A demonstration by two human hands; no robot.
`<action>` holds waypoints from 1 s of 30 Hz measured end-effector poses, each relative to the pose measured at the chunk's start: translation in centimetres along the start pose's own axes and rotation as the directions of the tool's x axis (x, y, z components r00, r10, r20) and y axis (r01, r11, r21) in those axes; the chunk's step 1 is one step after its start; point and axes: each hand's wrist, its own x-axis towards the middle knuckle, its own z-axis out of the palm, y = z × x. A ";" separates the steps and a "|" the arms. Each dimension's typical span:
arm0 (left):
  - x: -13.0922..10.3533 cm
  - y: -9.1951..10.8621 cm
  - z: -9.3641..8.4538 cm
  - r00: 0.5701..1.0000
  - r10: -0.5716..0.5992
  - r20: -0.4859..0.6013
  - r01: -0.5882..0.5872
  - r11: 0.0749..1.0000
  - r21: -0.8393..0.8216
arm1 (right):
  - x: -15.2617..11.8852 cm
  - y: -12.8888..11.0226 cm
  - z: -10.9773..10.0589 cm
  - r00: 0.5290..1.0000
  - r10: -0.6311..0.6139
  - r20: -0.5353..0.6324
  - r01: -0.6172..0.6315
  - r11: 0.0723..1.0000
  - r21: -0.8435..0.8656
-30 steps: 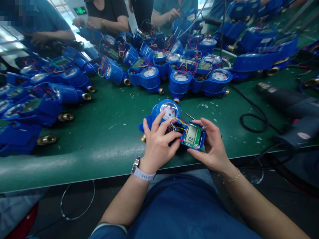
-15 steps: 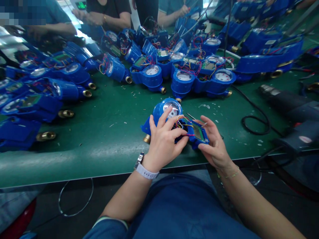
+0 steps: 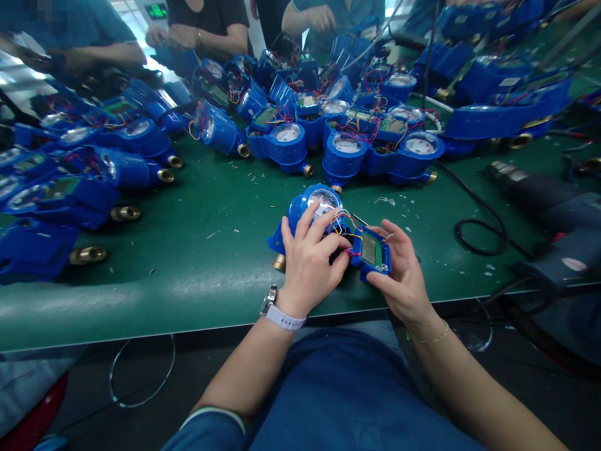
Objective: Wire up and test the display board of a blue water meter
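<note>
A blue water meter (image 3: pixel 297 212) with a round clear dial and a brass end (image 3: pixel 278 262) sits on the green table in front of me. My left hand (image 3: pixel 312 260) lies over it, fingertips on the dial, while the thumb and forefinger close around red wires at its side. Coloured wires (image 3: pixel 345 216) run from the meter to a blue display module (image 3: pixel 372 250) with a green board and grey screen. My right hand (image 3: pixel 404 270) grips that module by its right edge, tilted up. A thin dark metal tip (image 3: pixel 359 219) shows behind the module; the rest of it is hidden.
Several blue meters with loose wires (image 3: pixel 284 141) crowd the back of the green table (image 3: pixel 225 250), and more lie at left (image 3: pixel 56 200). A heat gun (image 3: pixel 539 200) and a black cable (image 3: pixel 483 238) are at right. Other people stand across the table.
My right hand has turned the display module so its screen faces up more, and shifted slightly left. My left hand remains on the meter. Across the table, a person's hand has moved left.
</note>
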 end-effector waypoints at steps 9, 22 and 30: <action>-0.3 -0.5 -2.2 0.964 0.116 0.239 -0.100 0.992 -0.077 | -0.9 0.8 -0.9 0.986 -0.166 0.002 0.163 0.968 -0.192; -0.1 -0.1 -2.5 0.933 0.112 0.343 -0.115 0.993 -0.013 | -1.4 1.4 -0.5 0.974 -0.225 0.031 0.225 0.937 -0.267; 0.3 0.0 -2.9 0.913 0.107 0.393 -0.100 0.994 -0.039 | -1.5 1.5 -0.7 0.971 -0.236 0.050 0.241 0.938 -0.251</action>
